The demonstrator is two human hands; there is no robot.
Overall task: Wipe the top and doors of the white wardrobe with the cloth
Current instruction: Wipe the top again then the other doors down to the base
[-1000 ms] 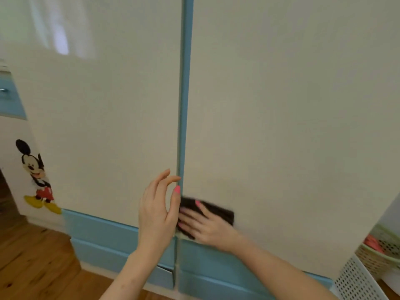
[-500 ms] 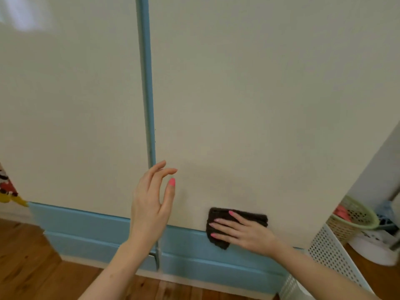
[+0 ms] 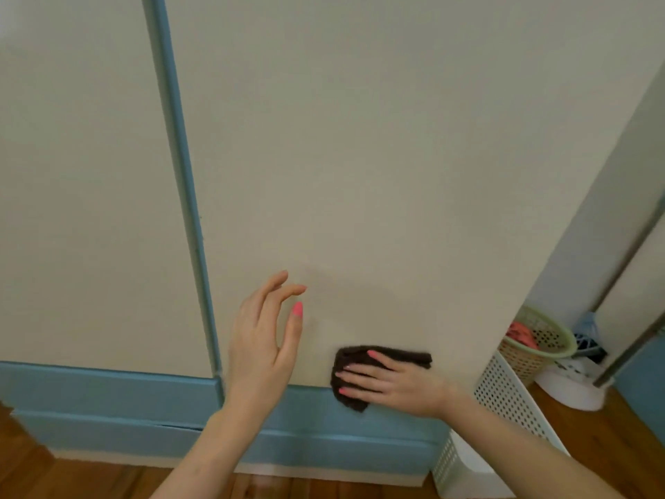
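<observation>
Now the view sits further right than half a second ago: the blue strip between the doors has slid left in frame, and the cartoon sticker at far left is gone from sight. The right hand stays flat on the dark cloth, fingers straight and slightly apart, pressing it against the bottom edge of the right wardrobe door, where cream panel meets the blue base band. The cloth's lower corner overlaps that band. The left hand hovers just left of the cloth, held upright and clear of the door as before (fingers loosely curved, thumb apart, holding nothing).

Surface: plain cream door panels, matte, a soft shadow above the cloth. Two blue bands along the base, a pale plinth under them.

Room: wooden floor near and right. A white perforated bin stands beside the wardrobe's right corner. Farther right, a green-rimmed basket with something red inside, resting on a white tub.
</observation>
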